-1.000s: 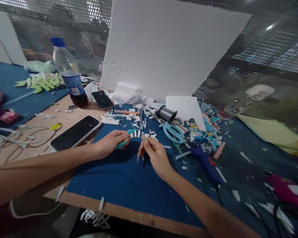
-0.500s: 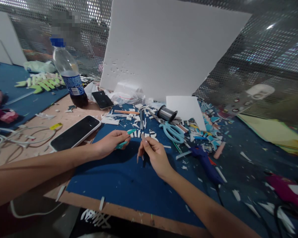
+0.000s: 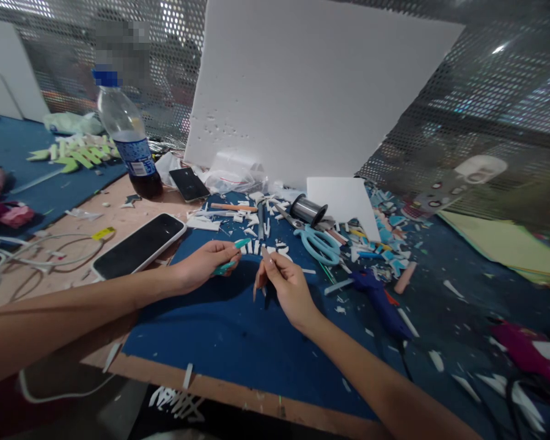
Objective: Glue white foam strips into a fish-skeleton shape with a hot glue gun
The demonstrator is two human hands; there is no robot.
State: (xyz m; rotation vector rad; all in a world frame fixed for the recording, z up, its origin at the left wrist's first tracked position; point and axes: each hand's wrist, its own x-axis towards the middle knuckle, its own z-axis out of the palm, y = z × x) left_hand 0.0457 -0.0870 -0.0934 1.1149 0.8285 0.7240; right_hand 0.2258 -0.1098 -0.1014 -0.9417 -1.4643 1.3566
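Where the table starts at the left, a bottle (image 3: 135, 150) stands beyond a phone (image 3: 140, 247); neither touches the fingers.

To the right of the phone, the left hand (image 3: 209, 266) is above the blue mat (image 3: 238, 342) and grasps a teal piece (image 3: 223, 267) between thumb and fingers. Teal shows at two places along the fingers; whether this is one piece or two cannot be told. Judge it light and fairly stiff, with slender ends that may bend or snap. Take hold at the middle, using a light pinch.

Just beyond the hands, white pieces (image 3: 252, 249) lie in a row on the mat. They look like cut foam: very light, soft, easily dented and easily displaced. Grip them by the flat sides.

The right hand (image 3: 289, 287), near the left but apart from it, has thumb and forefinger pinched together, apparently on a thin piece (image 3: 264, 251). Fingers hide most of it; its full shape cannot be told. Treat it as light and fragile, and hold it close to the end.

Farther right, scissors (image 3: 321, 245) lie beside a spool (image 3: 308, 211). Being rigid and heavier than the scraps, they are best lifted by the blue handles.
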